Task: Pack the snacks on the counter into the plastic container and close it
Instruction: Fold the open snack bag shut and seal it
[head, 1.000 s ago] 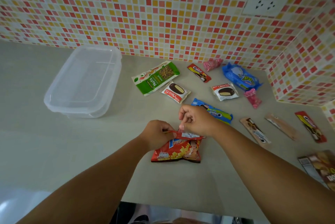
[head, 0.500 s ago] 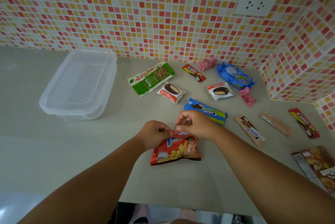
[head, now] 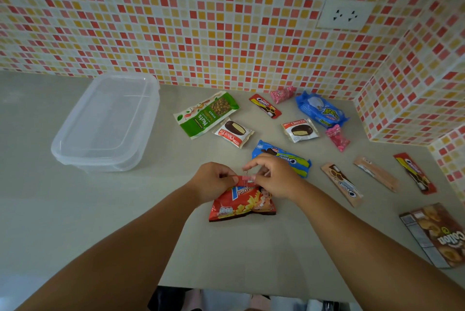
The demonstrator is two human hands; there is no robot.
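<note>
Pinching the folded top of the red potato-snack bag (head: 242, 203) between left hand (head: 212, 181) and right hand (head: 273, 177), near centre of the counter (head: 75, 210), apparently securing it; next, carrying it left to the lidded plastic container (head: 105, 122), needing opening first.

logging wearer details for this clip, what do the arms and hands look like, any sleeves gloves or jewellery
Both forearms are bare as far as the frame shows, with no sleeves in view. The left hand and right hand are bare: no gloves, and no watch, bracelet or rings visible. Nails look short and unpainted.
</note>
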